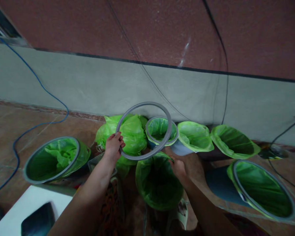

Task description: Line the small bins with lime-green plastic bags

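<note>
Grey ring (144, 130) clenched in left hand (114, 145); right hand (178, 167) pinching green liner (157, 183) in bin.

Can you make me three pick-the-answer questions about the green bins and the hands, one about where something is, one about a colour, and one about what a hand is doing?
1. Where is the grey plastic ring?
A. Held up above the bag-lined bin in front of the person
B. Lying flat on the brown floor
C. Hanging on the wall

2. What colour are the thin plastic bin bags?
A. Black
B. Bright green
C. Red

3. What is the right hand doing?
A. Gripping the blue cable
B. Resting on the white table
C. Touching the rim of the green bag in the front bin

Answers:
1. A: the left hand grips the ring's edge, holding it in the air over the bin.
2. B: every liner in view is bright green.
3. C: its fingers lie on the bag's edge.
</note>
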